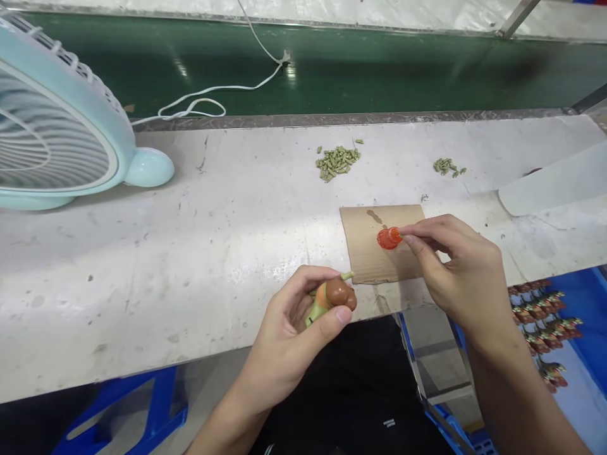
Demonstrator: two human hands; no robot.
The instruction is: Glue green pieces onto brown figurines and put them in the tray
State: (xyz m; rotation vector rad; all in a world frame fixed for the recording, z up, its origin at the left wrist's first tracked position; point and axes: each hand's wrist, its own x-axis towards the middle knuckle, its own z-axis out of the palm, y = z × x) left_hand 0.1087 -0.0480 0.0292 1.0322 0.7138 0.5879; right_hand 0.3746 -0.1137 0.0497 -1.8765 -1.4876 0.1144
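My left hand (289,332) is closed around a small figurine (337,294) with a glossy brown rounded end, an orange band and a light green part. A thin green peg (348,275) sticks out from its brown end; the palm and fingers hide the rest. My right hand (459,272) is pinched over a piece of cardboard (365,253). Between its fingertips is a small piece, mostly hidden, with a hint of green like a peg. Glossy red-orange paste (387,238) on the cardboard reaches up to those fingertips.
Small green pegs lie in a larger pile (336,163) and a smaller pile (444,166). A light blue fan (95,145) stands at left, its white cable (213,88) trailing behind. At lower right, a blue crate (588,309) holds rows of painted figurines (545,335).
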